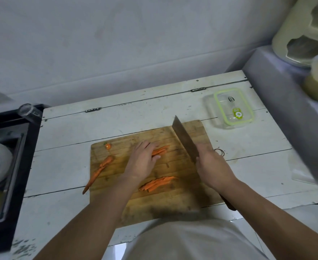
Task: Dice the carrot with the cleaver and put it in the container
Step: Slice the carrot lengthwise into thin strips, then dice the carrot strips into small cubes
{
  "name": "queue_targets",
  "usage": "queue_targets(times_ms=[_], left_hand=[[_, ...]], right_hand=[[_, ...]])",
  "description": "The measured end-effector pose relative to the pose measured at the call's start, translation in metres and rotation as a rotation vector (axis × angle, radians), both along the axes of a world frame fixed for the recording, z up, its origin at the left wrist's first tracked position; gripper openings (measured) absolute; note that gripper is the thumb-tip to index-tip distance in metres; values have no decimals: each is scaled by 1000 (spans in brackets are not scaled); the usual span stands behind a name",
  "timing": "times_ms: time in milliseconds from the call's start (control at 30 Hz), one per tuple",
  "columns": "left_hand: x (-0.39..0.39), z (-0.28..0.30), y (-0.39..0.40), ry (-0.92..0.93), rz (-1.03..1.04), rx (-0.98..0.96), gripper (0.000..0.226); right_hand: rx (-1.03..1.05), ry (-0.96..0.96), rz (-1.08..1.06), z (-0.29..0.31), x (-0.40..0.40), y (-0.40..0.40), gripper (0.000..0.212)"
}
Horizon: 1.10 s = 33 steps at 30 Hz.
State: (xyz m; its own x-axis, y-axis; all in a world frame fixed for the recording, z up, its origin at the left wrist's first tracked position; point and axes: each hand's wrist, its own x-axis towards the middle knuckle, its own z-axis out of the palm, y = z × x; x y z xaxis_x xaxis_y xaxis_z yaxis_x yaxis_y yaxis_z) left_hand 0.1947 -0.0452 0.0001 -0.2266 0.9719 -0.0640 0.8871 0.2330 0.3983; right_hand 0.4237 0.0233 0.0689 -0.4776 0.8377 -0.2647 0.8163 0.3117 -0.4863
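while the left hand (142,160) lies flat w/ straight fingers pressing a small bundle of carrot strips (160,151) near the middle of the cutting board (175,201), the right hand (210,162) is curled tight round the cleaver (184,139), blade raised and angled over the board's far right corner. biggest risk imo: those left fingertips aren't tucked, they sit right on the strips beside where the blade would land, so a chop could nick them. strips could also roll or fan out under a flat palm, giving uneven dice. a second pile of strips (157,182) waits toward the near edge, uncut. a tapered carrot piece (100,170) hangs off the board's left edge and could get knocked onto the table (60,166). the container (229,107) sits well apart, off the far right corner, lid on afaict, so dice could spill in the carry.
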Motion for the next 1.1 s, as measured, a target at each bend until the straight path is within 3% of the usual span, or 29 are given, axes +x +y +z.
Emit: queue_targets(times_ms=[133,267,400,467,533,633,733,833,933,1100], left_hand=[[2,-6,-3,-30,-1,82,33],[3,-13,0,-58,30,120,26],[6,-10,-2,-31,31,152,32],[8,-2,-16,-34,-44,169,42],[15,1,-35,-43,-223,68,51],[29,-4,-59,59,-392,-22,43],[18,-8,-74,119,-382,46,20],[-25,-14,-101,230,-280,49,15],[-67,-3,-131,313,-170,7,34],[-31,21,-68,110,-30,-27,52]], right_hand=[[8,-131,90,3,-36,-17,47],[2,-98,149,-2,-58,-26,42],[-28,-22,27,-10,-39,-8,43],[-21,-1,-27,-12,-22,3,37],[-35,19,-93,-13,-9,10,35],[-54,30,-140,-13,-3,12,38],[-76,91,-128,-12,-10,8,40],[-79,122,-95,-11,-13,3,42],[-116,147,-83,-10,-15,-1,44],[-123,142,-98,-8,-15,-1,44]])
